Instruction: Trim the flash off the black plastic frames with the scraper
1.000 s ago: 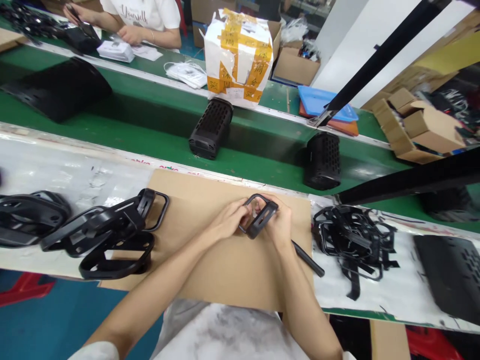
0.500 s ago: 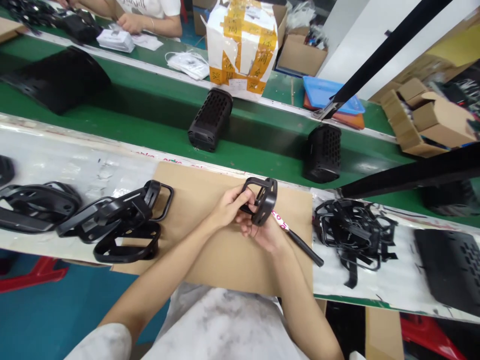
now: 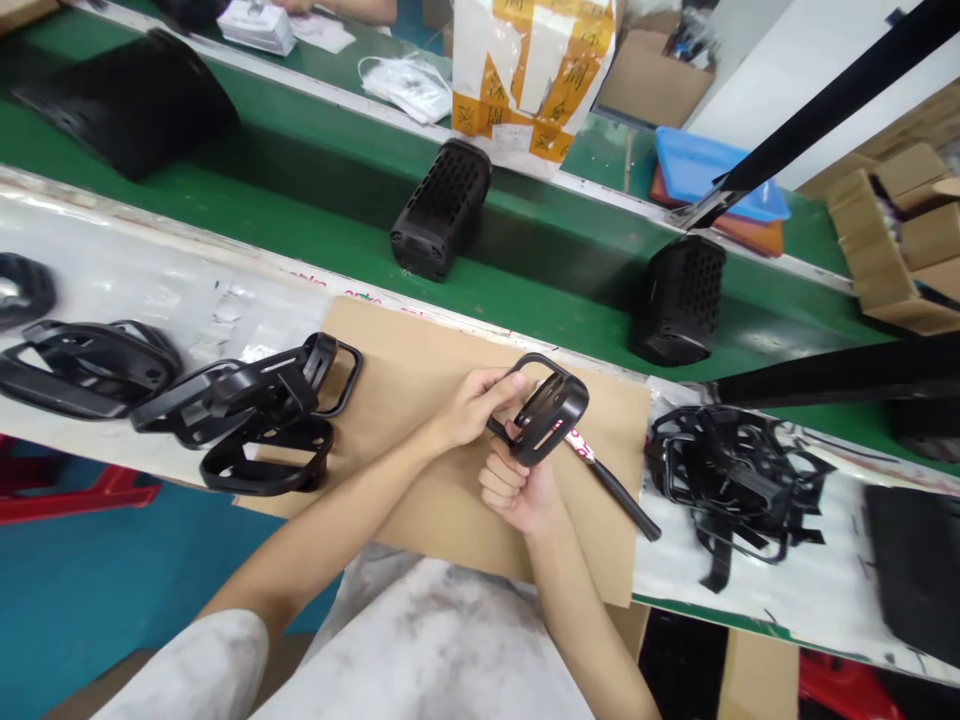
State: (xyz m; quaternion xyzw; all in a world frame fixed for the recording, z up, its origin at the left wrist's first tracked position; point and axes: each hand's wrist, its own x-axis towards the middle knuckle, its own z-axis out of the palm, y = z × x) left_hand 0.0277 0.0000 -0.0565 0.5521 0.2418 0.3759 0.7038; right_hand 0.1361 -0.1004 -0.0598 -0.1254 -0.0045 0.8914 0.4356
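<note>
My left hand (image 3: 472, 405) grips the wire-like edge of a black plastic frame (image 3: 551, 415), lifted above a cardboard sheet (image 3: 420, 370). Just below the frame, my right hand (image 3: 514, 490) is closed in a fist around a black pen-like tool (image 3: 619, 495), and its thumb rests on the frame. The tool's far end points right and lies over the cardboard's right edge. The frame is tilted, its broad perforated face turned up and right.
Finished black frames (image 3: 247, 420) lie piled at the left, and a tangle of black parts (image 3: 731, 480) at the right. Two black perforated housings (image 3: 442, 210) (image 3: 679, 300) stand on the green conveyor (image 3: 315, 240). Beyond it are a taped white box (image 3: 532, 70) and cardboard cartons (image 3: 900, 240).
The frame has been lifted off the cardboard and turned over. My right hand shifted from the frame's side to below it, now fisted round the tool. The camera dipped down.
</note>
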